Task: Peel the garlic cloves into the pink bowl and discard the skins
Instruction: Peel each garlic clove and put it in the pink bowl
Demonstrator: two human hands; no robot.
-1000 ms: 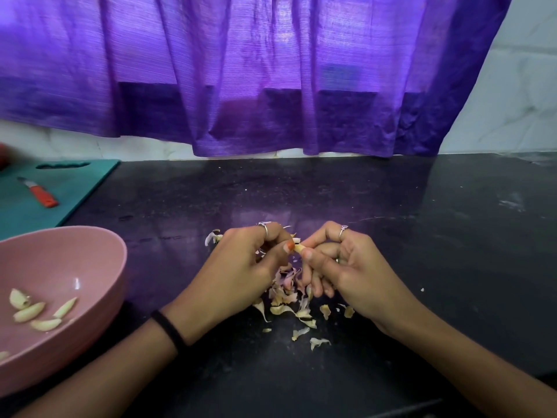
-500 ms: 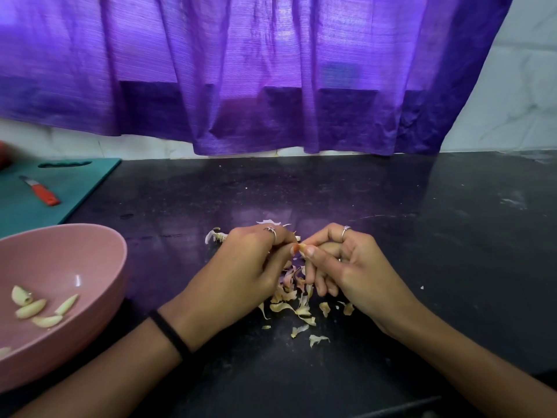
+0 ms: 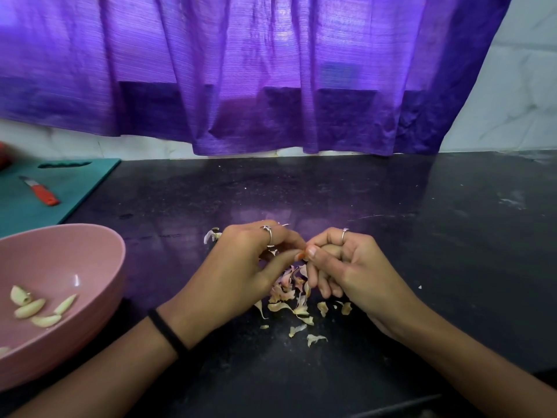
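Observation:
My left hand [image 3: 241,267] and my right hand [image 3: 346,267] meet at the middle of the black counter [image 3: 422,236]. Both pinch one garlic clove [image 3: 304,255] between thumbs and fingertips; it is almost wholly hidden. A heap of loose garlic skins [image 3: 291,300] lies under and in front of the hands. The pink bowl [image 3: 60,260] stands at the left edge and holds several peeled cloves [image 3: 30,309].
A teal cutting board [image 3: 69,182] lies at the back left with a small orange-handled knife [image 3: 42,194] on it. A purple curtain [image 3: 271,70] hangs along the back wall. More garlic skin [image 3: 211,235] lies just behind my left hand.
Both hands have closed tighter on the clove and sunk slightly toward the skins. The clove's tip, visible a second ago, is now nearly covered.

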